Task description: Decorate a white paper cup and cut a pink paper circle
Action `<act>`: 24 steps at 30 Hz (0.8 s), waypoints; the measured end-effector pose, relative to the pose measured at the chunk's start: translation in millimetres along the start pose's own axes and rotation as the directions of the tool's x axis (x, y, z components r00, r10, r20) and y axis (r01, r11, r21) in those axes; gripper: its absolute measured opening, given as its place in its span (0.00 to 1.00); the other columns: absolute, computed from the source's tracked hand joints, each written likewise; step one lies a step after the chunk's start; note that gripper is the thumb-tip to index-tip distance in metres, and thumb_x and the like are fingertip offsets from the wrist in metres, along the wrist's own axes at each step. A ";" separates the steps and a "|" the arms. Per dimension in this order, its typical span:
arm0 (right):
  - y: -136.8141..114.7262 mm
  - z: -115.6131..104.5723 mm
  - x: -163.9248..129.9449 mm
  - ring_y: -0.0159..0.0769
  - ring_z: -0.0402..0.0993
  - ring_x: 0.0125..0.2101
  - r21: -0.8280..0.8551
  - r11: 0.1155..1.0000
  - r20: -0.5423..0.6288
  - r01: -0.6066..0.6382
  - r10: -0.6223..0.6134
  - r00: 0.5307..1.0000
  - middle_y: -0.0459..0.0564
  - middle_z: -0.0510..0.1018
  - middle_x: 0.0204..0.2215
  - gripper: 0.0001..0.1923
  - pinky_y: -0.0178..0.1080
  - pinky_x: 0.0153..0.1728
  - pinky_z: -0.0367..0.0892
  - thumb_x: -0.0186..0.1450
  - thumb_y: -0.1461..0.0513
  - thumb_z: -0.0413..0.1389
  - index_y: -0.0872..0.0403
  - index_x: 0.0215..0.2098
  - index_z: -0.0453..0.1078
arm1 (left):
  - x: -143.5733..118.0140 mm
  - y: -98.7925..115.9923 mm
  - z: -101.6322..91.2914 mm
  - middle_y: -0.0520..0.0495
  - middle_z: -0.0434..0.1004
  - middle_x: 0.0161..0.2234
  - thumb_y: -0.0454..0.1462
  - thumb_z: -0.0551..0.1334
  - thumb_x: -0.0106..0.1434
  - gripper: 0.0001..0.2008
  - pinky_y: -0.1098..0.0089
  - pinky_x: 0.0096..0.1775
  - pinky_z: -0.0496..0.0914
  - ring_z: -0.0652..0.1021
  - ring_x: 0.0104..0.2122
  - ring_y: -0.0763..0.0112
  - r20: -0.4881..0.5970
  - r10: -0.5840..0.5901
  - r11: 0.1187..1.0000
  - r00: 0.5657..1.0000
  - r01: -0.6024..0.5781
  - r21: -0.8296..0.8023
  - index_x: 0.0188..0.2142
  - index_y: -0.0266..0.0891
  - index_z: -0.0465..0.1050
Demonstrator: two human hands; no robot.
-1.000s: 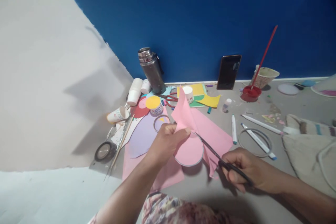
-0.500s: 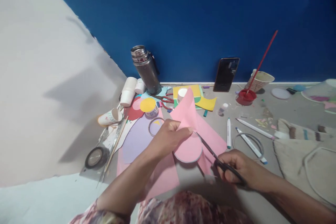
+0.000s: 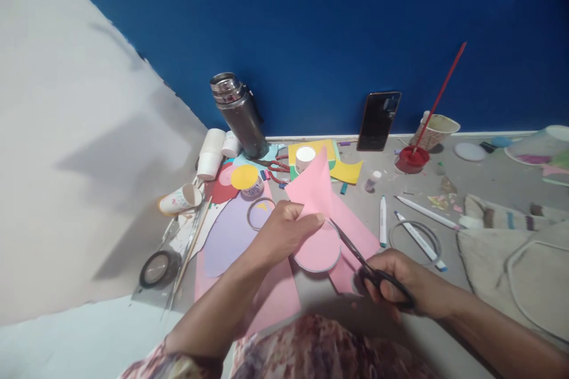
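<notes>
My left hand (image 3: 288, 228) pinches a sheet of pink paper (image 3: 317, 180), its thumb resting near the top of a round outline. That pink circle (image 3: 317, 249) has a grey rim along its edge and is partly cut round. In my right hand (image 3: 395, 281) are dark-handled scissors (image 3: 353, 249), their blades at the circle's upper right edge, beside my left thumb. A flap of the pink paper hangs down to the right, behind the blades. My left fingers under the paper are hidden.
A steel flask (image 3: 242, 118) and a phone (image 3: 379, 121) stand against the blue wall. White paper cups (image 3: 210, 154), a tape roll (image 3: 155, 268) and purple paper (image 3: 231, 240) lie left. Markers (image 3: 383, 222), a red paint pot (image 3: 412, 160) and a cloth bag (image 3: 489, 266) are right.
The view has shifted slightly, so everything sits a little to the left and higher. Both hands keep their hold, with the scissor blades still at the circle's upper right edge.
</notes>
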State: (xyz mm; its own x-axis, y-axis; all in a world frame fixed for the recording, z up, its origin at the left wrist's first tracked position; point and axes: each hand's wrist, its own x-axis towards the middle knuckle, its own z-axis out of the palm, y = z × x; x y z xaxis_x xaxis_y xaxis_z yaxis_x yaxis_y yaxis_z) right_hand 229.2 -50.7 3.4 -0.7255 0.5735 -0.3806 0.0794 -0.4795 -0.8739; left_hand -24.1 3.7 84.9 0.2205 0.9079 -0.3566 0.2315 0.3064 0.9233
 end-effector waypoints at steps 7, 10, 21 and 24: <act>1.1 -1.4 0.7 0.27 0.63 0.17 0.019 1.000 -0.007 0.000 0.000 1.000 0.43 0.69 0.15 0.41 0.30 0.17 0.46 0.49 0.27 0.66 0.56 0.27 0.70 | -0.8 3.4 0.4 0.54 0.56 0.16 0.51 0.69 0.57 0.26 0.69 0.24 0.47 0.57 0.18 0.77 -0.001 -0.016 1.000 1.000 0.016 0.026 0.16 0.40 0.61; 1.9 -2.1 1.0 0.26 0.61 0.17 0.018 1.000 -0.013 0.004 -0.004 1.000 0.42 0.68 0.15 0.40 0.30 0.17 0.45 0.50 0.28 0.66 0.56 0.27 0.70 | -1.4 6.4 0.3 0.54 0.56 0.17 0.51 0.70 0.56 0.26 0.69 0.24 0.47 0.57 0.19 0.77 0.001 -0.026 0.999 1.000 0.026 0.035 0.15 0.40 0.61; 7.6 -4.0 2.4 0.27 0.61 0.16 0.034 0.999 -0.025 -0.009 0.010 1.000 0.41 0.67 0.15 0.39 0.31 0.18 0.50 0.49 0.29 0.68 0.55 0.25 0.69 | 0.2 4.0 -2.0 0.54 0.58 0.17 0.51 0.68 0.56 0.24 0.71 0.24 0.49 0.59 0.19 0.76 0.021 -0.039 0.998 0.999 0.038 0.047 0.17 0.40 0.62; 10.7 -4.8 2.7 0.27 0.60 0.16 0.035 0.999 -0.025 0.008 -0.007 1.000 0.41 0.68 0.15 0.38 0.31 0.18 0.49 0.51 0.30 0.68 0.55 0.25 0.70 | 0.1 5.0 -1.9 0.54 0.58 0.18 0.50 0.67 0.56 0.23 0.72 0.24 0.50 0.60 0.20 0.77 0.029 -0.044 0.997 0.999 0.042 0.064 0.17 0.40 0.62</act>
State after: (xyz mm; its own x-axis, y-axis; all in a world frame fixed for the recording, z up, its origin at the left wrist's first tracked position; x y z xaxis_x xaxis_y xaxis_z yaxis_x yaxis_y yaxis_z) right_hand 231.4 -51.1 -8.5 -0.7084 0.5937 -0.3816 0.0491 -0.4980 -0.8658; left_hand -24.7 5.9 89.8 0.2378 0.8849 -0.4006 0.3005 0.3252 0.8966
